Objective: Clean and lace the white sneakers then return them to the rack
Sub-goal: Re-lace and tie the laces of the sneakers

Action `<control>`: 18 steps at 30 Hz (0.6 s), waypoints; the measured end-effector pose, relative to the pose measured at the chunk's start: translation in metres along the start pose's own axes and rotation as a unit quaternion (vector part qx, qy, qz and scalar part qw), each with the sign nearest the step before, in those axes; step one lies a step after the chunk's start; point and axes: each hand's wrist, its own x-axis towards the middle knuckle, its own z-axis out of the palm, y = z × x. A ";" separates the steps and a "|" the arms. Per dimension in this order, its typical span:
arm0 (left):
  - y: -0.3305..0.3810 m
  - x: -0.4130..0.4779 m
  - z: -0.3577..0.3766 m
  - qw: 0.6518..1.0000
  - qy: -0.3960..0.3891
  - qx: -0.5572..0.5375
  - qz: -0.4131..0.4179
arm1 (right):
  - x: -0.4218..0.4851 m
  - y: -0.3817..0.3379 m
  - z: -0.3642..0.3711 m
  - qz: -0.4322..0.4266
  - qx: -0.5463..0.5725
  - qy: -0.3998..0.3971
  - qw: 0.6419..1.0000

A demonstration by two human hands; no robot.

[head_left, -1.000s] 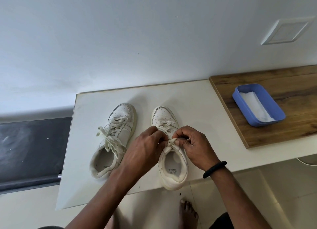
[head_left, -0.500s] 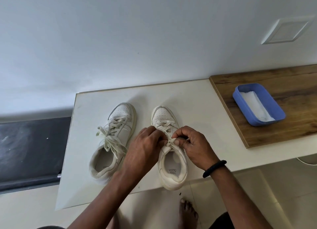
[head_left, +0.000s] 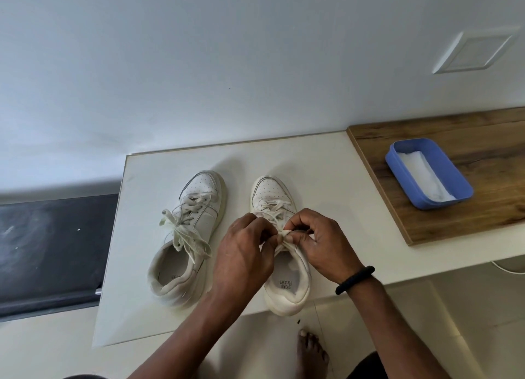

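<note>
Two white sneakers stand side by side on a white table (head_left: pixel 326 163), toes pointing away from me. The left sneaker (head_left: pixel 190 231) has its laces tied in a loose bow. Over the right sneaker (head_left: pixel 284 282) both my hands meet at the top eyelets. My left hand (head_left: pixel 244 253) and my right hand (head_left: pixel 318 242) each pinch the white lace (head_left: pixel 281 235) between thumb and fingers. The upper lacing of the right sneaker is partly hidden by my hands. Its heel juts a little past the table's front edge.
A wooden board (head_left: pixel 483 134) lies at the right of the table, with a blue tray (head_left: pixel 397 163) holding a white cloth (head_left: pixel 423 177). A dark surface (head_left: pixel 51 251) sits lower at the left. My bare foot (head_left: pixel 311 353) is on the floor below the table edge.
My hands stay at the same spot on the right sneaker; the fingers have shifted slightly while working the lace. The sneakers have not moved.
</note>
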 end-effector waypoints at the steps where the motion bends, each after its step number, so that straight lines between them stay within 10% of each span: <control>1: 0.002 -0.002 0.002 1.000 0.013 -0.001 -0.006 | 0.000 0.000 0.000 -0.002 -0.003 0.000 1.000; 18: -0.020 0.002 0.000 0.999 0.011 -0.032 0.013 | -0.001 -0.003 -0.003 0.004 0.010 -0.012 1.000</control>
